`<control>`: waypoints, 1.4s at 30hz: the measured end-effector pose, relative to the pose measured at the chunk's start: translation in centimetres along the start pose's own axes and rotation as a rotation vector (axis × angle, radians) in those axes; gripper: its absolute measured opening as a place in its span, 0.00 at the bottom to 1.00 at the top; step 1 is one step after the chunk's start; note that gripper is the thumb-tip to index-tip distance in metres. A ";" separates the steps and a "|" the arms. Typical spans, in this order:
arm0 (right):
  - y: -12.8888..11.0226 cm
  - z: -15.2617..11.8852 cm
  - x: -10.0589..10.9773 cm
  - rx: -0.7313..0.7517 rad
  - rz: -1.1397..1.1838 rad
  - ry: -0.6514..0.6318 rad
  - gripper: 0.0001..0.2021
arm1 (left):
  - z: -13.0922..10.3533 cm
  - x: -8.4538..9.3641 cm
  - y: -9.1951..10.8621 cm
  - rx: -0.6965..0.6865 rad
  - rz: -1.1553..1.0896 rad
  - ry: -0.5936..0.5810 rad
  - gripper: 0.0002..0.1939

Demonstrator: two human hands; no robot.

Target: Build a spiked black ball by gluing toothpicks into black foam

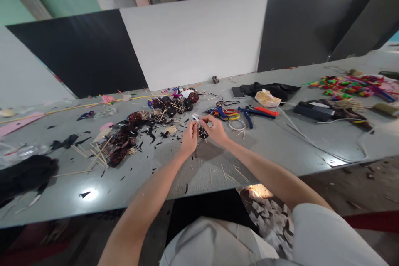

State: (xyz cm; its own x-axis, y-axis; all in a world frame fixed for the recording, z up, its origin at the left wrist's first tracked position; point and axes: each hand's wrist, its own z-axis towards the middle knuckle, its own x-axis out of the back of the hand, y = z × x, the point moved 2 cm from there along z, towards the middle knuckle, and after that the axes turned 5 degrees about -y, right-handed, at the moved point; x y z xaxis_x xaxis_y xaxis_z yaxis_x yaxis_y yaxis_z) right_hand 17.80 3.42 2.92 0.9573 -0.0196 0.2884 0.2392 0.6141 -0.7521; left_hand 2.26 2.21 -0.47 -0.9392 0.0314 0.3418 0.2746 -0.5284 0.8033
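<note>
Both hands meet over the middle of the grey table (174, 162). A small white strip (195, 117) is pinched between the fingertips of my left hand (189, 135) and my right hand (213, 129). Just below the fingers, a black round piece with pale sticks fanned out like spokes (203, 133) lies close to my right hand; whether the hand touches it cannot be made out. Loose pale sticks (222, 172) are scattered nearer the table's front edge. Left of the hands are black fabric scraps (151, 133) and several dark patterned bundles with sticks (168, 106).
Blue-handled pliers (247, 117), an orange-red cutter (266, 111) and a white wire coil (237, 124) lie right of the hands. Beyond are a phone (237, 92), a dark box (314, 111) and white cable. Black cloth (28, 174) is far left. Upright panels (199, 41) stand behind.
</note>
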 end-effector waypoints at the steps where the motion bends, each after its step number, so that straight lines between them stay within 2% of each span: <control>1: -0.1 0.0 0.0 -0.003 0.003 -0.001 0.18 | 0.0 0.0 0.0 -0.001 0.004 -0.002 0.22; 14: -0.3 0.3 0.1 0.038 0.031 -0.066 0.15 | -0.1 0.2 -0.2 0.018 0.058 0.028 0.28; 20: 0.4 0.3 0.1 0.033 0.035 -0.086 0.16 | -0.1 0.5 0.3 0.016 0.044 -0.003 0.25; 24: 0.6 0.3 0.2 0.034 0.016 -0.073 0.16 | -0.1 0.7 0.8 0.035 0.052 0.018 0.22; 30: 0.5 0.5 0.2 0.029 0.010 -0.070 0.17 | 0.0 1.0 0.9 -0.036 0.156 0.062 0.20; 37: 0.0 0.5 0.2 0.032 0.013 -0.093 0.18 | -0.1 0.8 0.9 -0.056 0.190 0.036 0.19; 42: 0.1 0.4 0.3 0.015 0.018 -0.109 0.17 | 0.5 1.0 1.0 -0.156 0.254 0.070 0.20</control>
State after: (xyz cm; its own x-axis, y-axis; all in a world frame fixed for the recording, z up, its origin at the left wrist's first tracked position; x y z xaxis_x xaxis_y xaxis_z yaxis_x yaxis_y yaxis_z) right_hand 18.07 3.76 3.20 0.9380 0.0770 0.3381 0.2188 0.6250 -0.7493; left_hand 1.74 2.10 0.93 -0.8581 -0.1742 0.4830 0.4725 -0.6363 0.6098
